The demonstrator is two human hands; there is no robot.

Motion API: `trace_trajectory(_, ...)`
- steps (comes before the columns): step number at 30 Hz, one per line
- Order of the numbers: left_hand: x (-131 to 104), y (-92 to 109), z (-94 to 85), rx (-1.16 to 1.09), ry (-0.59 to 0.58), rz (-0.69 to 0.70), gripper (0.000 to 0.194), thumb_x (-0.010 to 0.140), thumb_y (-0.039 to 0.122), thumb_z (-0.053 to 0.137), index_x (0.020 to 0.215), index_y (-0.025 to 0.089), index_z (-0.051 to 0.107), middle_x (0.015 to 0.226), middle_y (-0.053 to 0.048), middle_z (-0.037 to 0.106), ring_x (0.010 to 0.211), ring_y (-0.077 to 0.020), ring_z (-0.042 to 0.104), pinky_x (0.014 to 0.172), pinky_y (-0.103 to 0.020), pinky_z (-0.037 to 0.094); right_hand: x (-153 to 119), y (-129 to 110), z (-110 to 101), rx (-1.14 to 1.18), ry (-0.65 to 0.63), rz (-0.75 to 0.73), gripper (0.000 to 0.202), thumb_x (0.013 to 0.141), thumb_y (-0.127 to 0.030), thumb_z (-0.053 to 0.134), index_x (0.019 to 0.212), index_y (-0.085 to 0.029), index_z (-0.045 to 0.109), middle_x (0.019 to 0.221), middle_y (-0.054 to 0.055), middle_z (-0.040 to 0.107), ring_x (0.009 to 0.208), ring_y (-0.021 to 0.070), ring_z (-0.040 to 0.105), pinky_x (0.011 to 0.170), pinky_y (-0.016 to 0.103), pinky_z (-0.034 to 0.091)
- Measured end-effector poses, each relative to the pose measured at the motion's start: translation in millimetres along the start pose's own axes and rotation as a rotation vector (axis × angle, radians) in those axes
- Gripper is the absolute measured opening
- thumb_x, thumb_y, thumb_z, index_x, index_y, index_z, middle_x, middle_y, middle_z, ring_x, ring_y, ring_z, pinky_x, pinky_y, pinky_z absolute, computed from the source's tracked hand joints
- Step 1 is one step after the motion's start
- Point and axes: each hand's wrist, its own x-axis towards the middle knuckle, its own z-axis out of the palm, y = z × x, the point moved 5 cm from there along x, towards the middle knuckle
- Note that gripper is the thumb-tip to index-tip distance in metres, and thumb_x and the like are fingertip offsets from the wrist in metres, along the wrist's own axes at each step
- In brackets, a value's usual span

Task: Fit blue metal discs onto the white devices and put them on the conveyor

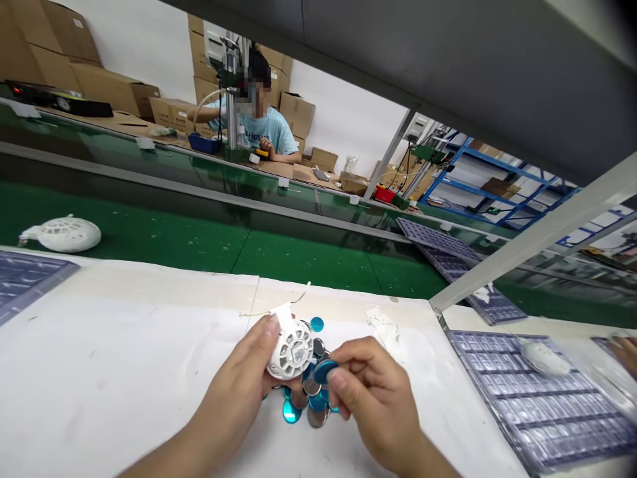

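Observation:
My left hand (249,368) is wrapped round a white plastic fan housing (293,352) with a slotted round face and thin wires at its top. Pinched between the thumb and fingers of my right hand (381,398) is a blue round disc (325,371), held just right of the housing. Beneath both hands lies a pile of loose discs (292,411), some blue and some silvery like mirrors. The housing and my left fingers hide part of the pile.
White scraps (385,328) lie behind my right hand. A clear-pocketed tray (542,405) at right bears a white housing (546,358). Another white housing (70,234) sits on the green conveyor belt (279,255). Across it, a person (271,129) sits by a press. A post (537,232) slants at right.

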Motion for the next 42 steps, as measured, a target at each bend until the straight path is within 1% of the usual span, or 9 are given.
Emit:
trace_trajectory(4, -3, -3, 3.4, 0.036, 0.001, 0.008, 0.050, 0.088, 0.060, 0.057, 0.121, 0.023, 0.057, 0.078, -0.001, 0.067, 0.065, -0.0189, 0.060, 0.062, -0.031, 0.053, -4, 8, 15, -0.027, -0.024, -0.001, 0.006, 0.093, -0.027, 0.064, 0.095, -0.022, 0.065, 0.064, -0.001, 0.067, 0.049, 0.0090, 0.056, 0.047, 0.019, 0.046)
trace_trajectory(15, -9, 4, 8.4, 0.117, 0.008, 0.018, 0.039, 0.085, 0.059, 0.060, 0.101, 0.024, 0.064, 0.070, 0.001, 0.065, 0.062, -0.0188, 0.061, 0.053, -0.028, 0.049, 0, 14, 17, -0.063, 0.034, 0.119, 0.021, 0.091, -0.040, 0.066, 0.091, -0.019, 0.063, 0.059, 0.000, 0.065, 0.046, 0.0115, 0.060, 0.044, 0.021, 0.048)
trace_trajectory(18, -9, 5, 6.8, 0.138, 0.021, 0.012, 0.043, 0.084, 0.061, 0.061, 0.104, 0.023, 0.064, 0.070, 0.001, 0.064, 0.063, -0.0189, 0.061, 0.055, -0.028, 0.050, -1, 21, 16, -0.056, 0.028, 0.206, 0.025, 0.089, -0.044, 0.067, 0.091, -0.020, 0.059, 0.061, -0.001, 0.065, 0.047, 0.0111, 0.060, 0.045, 0.020, 0.047)
trace_trajectory(22, -9, 1, 2.6, 0.194, -0.031, -0.018, 0.056, 0.086, 0.062, 0.057, 0.125, 0.022, 0.054, 0.072, 0.000, 0.065, 0.066, -0.0200, 0.062, 0.064, -0.032, 0.051, 2, 28, 14, 0.042, 0.022, 0.339, 0.036, 0.084, -0.046, 0.074, 0.099, -0.023, 0.051, 0.055, -0.009, 0.056, 0.044, 0.0109, 0.058, 0.042, 0.018, 0.043)
trace_trajectory(24, -10, 0, 3.2, 0.189, -0.120, -0.016, 0.064, 0.083, 0.061, 0.062, 0.132, 0.022, 0.048, 0.077, -0.001, 0.066, 0.068, -0.0202, 0.062, 0.067, -0.033, 0.051, 5, 27, 15, 0.143, 0.005, 0.332, 0.045, 0.079, -0.047, 0.079, 0.104, -0.024, 0.049, 0.063, -0.010, 0.054, 0.043, 0.0105, 0.058, 0.041, 0.019, 0.045)
trace_trajectory(28, -13, -3, 7.9, 0.103, -0.271, 0.000, 0.068, 0.075, 0.057, 0.072, 0.128, 0.020, 0.052, 0.085, -0.004, 0.069, 0.068, -0.0195, 0.063, 0.069, -0.032, 0.049, 7, 27, 27, 0.295, -0.131, 0.285, 0.064, 0.074, -0.057, 0.078, 0.120, -0.025, 0.047, 0.093, 0.001, 0.061, 0.051, 0.0098, 0.060, 0.043, 0.019, 0.045)
trace_trajectory(32, -19, -11, 10.5, 0.112, -0.241, -0.042, 0.074, 0.069, 0.060, 0.076, 0.127, 0.019, 0.055, 0.078, -0.004, 0.068, 0.058, -0.0181, 0.060, 0.059, -0.030, 0.047, 0, 30, 45, 0.432, -0.260, 0.281, 0.074, 0.073, -0.063, 0.073, 0.127, -0.020, 0.046, 0.073, 0.000, 0.060, 0.051, 0.0102, 0.053, 0.044, 0.018, 0.041)
trace_trajectory(38, -23, -17, 8.2, 0.054, -0.181, -0.006, 0.080, 0.064, 0.060, 0.080, 0.129, 0.019, 0.055, 0.098, -0.010, 0.068, 0.066, -0.0216, 0.062, 0.056, -0.032, 0.052, -7, 33, 47, 0.418, -0.127, 0.285, 0.077, 0.065, -0.063, 0.079, 0.123, -0.025, 0.046, 0.084, 0.002, 0.058, 0.051, 0.0115, 0.052, 0.042, 0.022, 0.042)
trace_trajectory(42, -19, -19, 4.9, -0.014, -0.192, -0.037, 0.085, 0.066, 0.059, 0.079, 0.134, 0.018, 0.050, 0.090, -0.008, 0.068, 0.063, -0.0196, 0.060, 0.059, -0.032, 0.050, -4, 36, 45, 0.348, -0.134, 0.238, 0.075, 0.066, -0.063, 0.078, 0.122, -0.024, 0.047, 0.083, 0.001, 0.056, 0.050, 0.0094, 0.046, 0.041, 0.020, 0.040)
